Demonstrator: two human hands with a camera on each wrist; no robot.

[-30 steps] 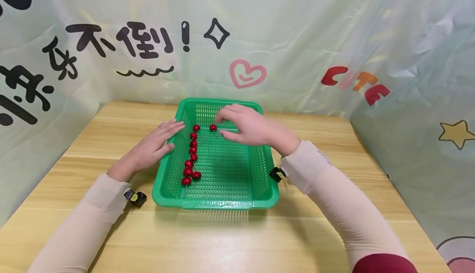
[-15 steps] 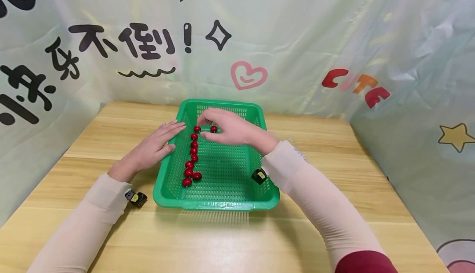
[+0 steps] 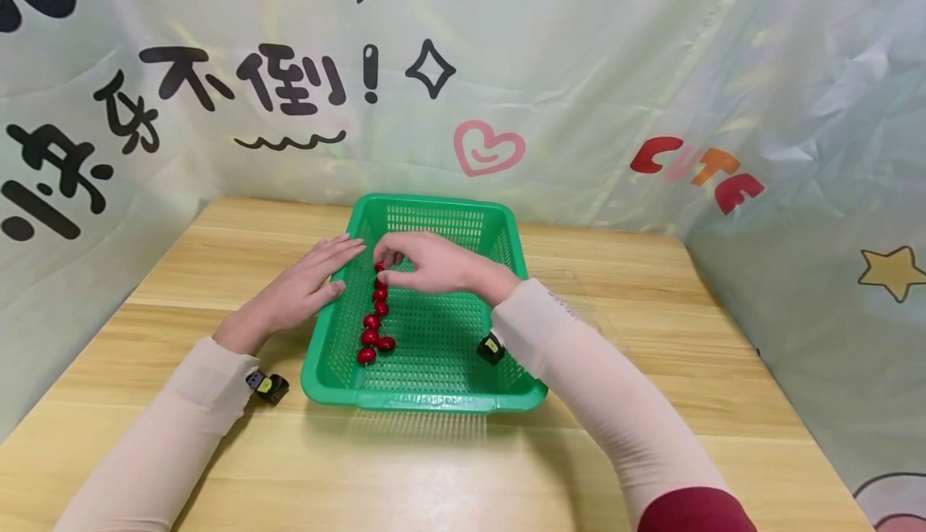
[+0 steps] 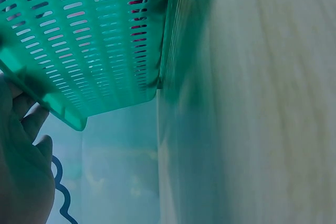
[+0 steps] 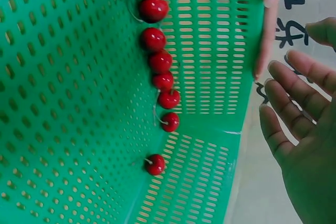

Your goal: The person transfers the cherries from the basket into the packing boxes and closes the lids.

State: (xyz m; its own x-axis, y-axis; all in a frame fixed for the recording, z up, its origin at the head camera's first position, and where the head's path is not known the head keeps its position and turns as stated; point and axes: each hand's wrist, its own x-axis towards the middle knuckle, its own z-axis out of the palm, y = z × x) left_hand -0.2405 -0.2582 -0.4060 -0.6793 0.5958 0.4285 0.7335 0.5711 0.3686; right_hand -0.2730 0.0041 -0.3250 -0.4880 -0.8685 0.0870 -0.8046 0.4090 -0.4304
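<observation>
Red cherries [image 3: 370, 337] with thin stems run in a line down the left side of a green plastic basket [image 3: 423, 401]. In the right wrist view, one cherry [image 5: 155, 164] sits apart, near the basket's end wall. My left hand [image 3: 299, 287] rests with straight fingers on the basket's left rim; the left wrist view shows its fingers at that rim. My right hand [image 3: 434, 265], fingers relaxed and holding nothing, is over the far part of the row. From the head view it hides the farthest cherries.
The basket stands on a light wooden table [image 3: 239, 468]. Behind and beside it hangs a pale printed cloth [image 3: 579, 58]. A faint clear plastic item [image 3: 579, 295] lies right of the basket, partly behind the right sleeve [image 3: 600, 387].
My right hand has moved left across the basket and slightly nearer, and now covers the far cherries. The left hand stays on the rim, and the visible cherries keep their places.
</observation>
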